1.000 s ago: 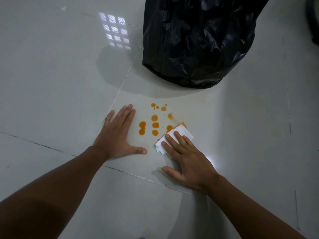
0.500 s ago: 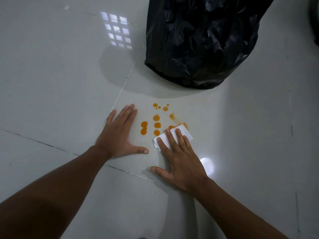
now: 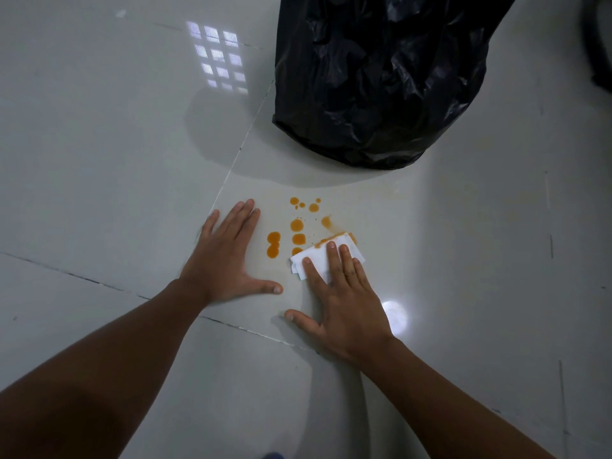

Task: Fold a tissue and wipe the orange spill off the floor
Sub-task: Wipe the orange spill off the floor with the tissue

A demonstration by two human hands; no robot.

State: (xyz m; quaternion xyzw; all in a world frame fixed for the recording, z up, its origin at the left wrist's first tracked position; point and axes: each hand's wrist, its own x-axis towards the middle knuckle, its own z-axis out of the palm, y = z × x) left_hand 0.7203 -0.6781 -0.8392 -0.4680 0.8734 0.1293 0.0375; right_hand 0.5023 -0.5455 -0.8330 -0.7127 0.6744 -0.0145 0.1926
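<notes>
My right hand [image 3: 341,306] lay flat, fingers spread, pressing the folded tissue [image 3: 323,256] to the floor [image 3: 99,160]. My left hand [image 3: 225,260] rested open and empty, palm down, just left. The tissue's far edge touched the orange spill [image 3: 298,231], drops scattered between both hands. Farther off stood a black bag [image 3: 381,77].

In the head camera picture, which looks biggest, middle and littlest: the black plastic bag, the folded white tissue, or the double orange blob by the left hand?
1. Crinkly black plastic bag, by far the largest.
2. Folded white tissue under the right hand.
3. Double orange blob, the smallest.
</notes>
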